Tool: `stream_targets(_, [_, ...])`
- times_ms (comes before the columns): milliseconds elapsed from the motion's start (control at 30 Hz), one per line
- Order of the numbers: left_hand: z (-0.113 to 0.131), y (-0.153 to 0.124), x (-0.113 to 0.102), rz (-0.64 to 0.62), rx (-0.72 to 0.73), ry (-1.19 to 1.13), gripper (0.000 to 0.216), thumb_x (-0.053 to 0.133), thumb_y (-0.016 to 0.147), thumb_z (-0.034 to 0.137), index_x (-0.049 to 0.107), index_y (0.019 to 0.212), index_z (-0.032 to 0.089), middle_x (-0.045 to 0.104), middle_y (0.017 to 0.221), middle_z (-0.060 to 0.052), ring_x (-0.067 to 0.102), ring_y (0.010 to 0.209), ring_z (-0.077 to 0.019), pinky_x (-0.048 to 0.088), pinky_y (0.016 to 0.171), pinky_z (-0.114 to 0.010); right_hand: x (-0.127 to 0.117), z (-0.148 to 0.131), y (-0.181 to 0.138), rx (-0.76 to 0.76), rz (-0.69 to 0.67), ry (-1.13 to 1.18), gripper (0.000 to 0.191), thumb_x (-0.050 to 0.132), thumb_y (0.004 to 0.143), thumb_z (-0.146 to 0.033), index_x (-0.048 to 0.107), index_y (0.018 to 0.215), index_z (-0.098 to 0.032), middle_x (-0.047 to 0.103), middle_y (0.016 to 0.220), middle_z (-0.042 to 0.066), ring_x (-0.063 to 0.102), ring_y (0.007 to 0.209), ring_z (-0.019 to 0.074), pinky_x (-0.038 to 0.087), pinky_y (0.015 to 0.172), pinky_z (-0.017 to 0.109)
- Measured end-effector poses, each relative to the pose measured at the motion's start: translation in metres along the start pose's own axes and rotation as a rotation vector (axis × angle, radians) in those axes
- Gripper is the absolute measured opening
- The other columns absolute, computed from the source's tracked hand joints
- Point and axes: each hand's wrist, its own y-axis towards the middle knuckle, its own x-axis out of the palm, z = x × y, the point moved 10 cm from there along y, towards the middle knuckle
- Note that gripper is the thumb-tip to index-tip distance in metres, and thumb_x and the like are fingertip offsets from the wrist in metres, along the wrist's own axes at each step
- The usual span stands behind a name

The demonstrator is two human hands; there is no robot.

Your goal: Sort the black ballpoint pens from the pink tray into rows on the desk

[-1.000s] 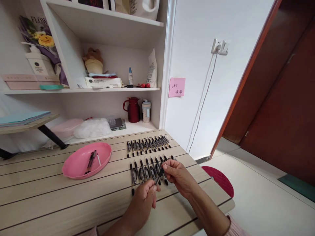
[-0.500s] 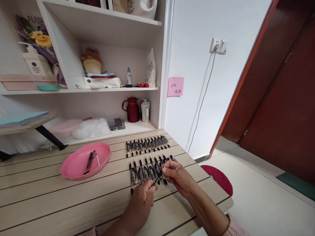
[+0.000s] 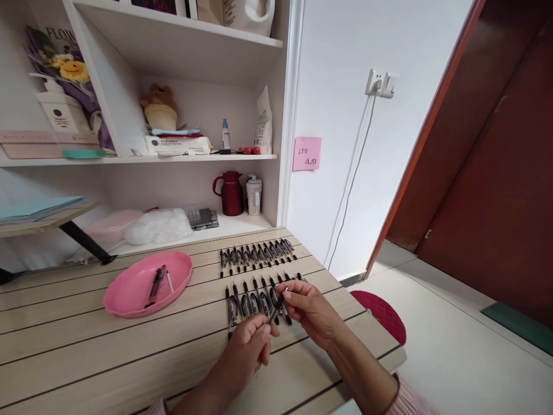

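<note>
A black pen [image 3: 275, 310] is held between my two hands, tilted up toward the right. My left hand [image 3: 250, 344] is closed around its lower end. The thumb and fingers of my right hand [image 3: 307, 306] pinch its upper end near the tip. Just beyond my hands lies a row of uncapped pens with their caps [image 3: 254, 302] beside them, partly hidden by my fingers. Farther back is a second row of black pens [image 3: 256, 255]. To the left sits a pink dish [image 3: 125, 294] with a couple of dark pens [image 3: 155, 285] and a thin white stick [image 3: 170, 282] in it.
Behind the wood-slat table [image 3: 129, 363] stands a white shelf unit [image 3: 181, 155] with a red jug [image 3: 232, 195] and a cup [image 3: 254, 196]. A low stand [image 3: 82, 239] is at the left. A red round seat [image 3: 380, 314] is beyond the table's right edge.
Both hands stay on the same pen, shifted slightly left in view. My left fingers have loosened a little and show more of the pen's lower part.
</note>
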Motion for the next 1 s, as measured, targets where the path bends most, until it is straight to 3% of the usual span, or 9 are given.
stream_targets(67, [-0.007, -0.002, 0.009, -0.087, -0.073, -0.144, 0.028, 0.036, 0.082, 0.043, 0.048, 0.081, 0.018, 0.040, 0.047, 0.008, 0.015, 0.033, -0.0039, 0.009, 0.036, -0.021, 0.001, 0.001, 0.000, -0.002, 0.006, 0.034, 0.021, 0.072, 0.061, -0.026, 0.062, 0.074, -0.014, 0.046, 0.052, -0.005, 0.031, 0.042, 0.0025, 0.017, 0.040, 0.020])
stream_targets(167, [-0.005, -0.002, 0.012, -0.127, -0.056, -0.202, 0.029, 0.038, 0.081, 0.044, 0.048, 0.081, 0.017, 0.041, 0.048, 0.008, 0.014, 0.032, -0.0033, 0.007, 0.036, -0.021, 0.004, 0.001, 0.000, -0.014, 0.008, 0.059, 0.021, 0.074, 0.059, -0.025, 0.058, 0.068, -0.015, 0.046, 0.053, -0.006, 0.030, 0.041, 0.0021, 0.017, 0.039, 0.020])
stream_targets(400, [-0.004, 0.002, -0.004, 0.032, 0.041, -0.022, 0.025, 0.045, 0.080, 0.039, 0.052, 0.083, 0.015, 0.040, 0.048, 0.006, 0.027, 0.043, -0.0059, 0.017, 0.042, -0.019, 0.004, 0.004, 0.001, -0.022, 0.051, 0.014, 0.027, 0.073, 0.060, -0.030, 0.049, 0.063, -0.017, 0.043, 0.046, -0.008, 0.032, 0.039, 0.0026, 0.017, 0.039, 0.019])
stream_targets(567, [-0.004, 0.005, -0.006, 0.040, 0.024, -0.027, 0.026, 0.044, 0.079, 0.040, 0.053, 0.084, 0.015, 0.040, 0.046, 0.007, 0.023, 0.039, -0.0061, 0.017, 0.042, -0.020, 0.009, 0.000, -0.001, -0.029, 0.001, 0.008, 0.027, 0.069, 0.064, -0.029, 0.059, 0.086, -0.017, 0.058, 0.072, -0.001, 0.038, 0.045, 0.0028, 0.022, 0.040, 0.018])
stream_targets(733, [-0.003, 0.005, -0.008, 0.055, 0.048, 0.034, 0.027, 0.044, 0.080, 0.040, 0.054, 0.084, 0.015, 0.040, 0.046, 0.007, 0.025, 0.040, -0.0068, 0.020, 0.044, -0.021, -0.003, -0.001, 0.001, -0.032, 0.087, 0.022, 0.020, 0.070, 0.063, -0.028, 0.062, 0.075, -0.014, 0.043, 0.049, -0.006, 0.032, 0.042, 0.0026, 0.018, 0.039, 0.018])
stream_targets(1000, [0.007, 0.001, -0.017, 0.162, 0.148, 0.213, 0.026, 0.041, 0.082, 0.037, 0.054, 0.072, 0.017, 0.044, 0.048, 0.005, 0.041, 0.053, -0.0112, 0.031, 0.058, -0.023, -0.002, 0.003, 0.001, -0.031, 0.095, -0.091, 0.024, 0.069, 0.063, -0.035, 0.059, 0.074, -0.016, 0.041, 0.048, -0.008, 0.032, 0.042, 0.0033, 0.019, 0.040, 0.018])
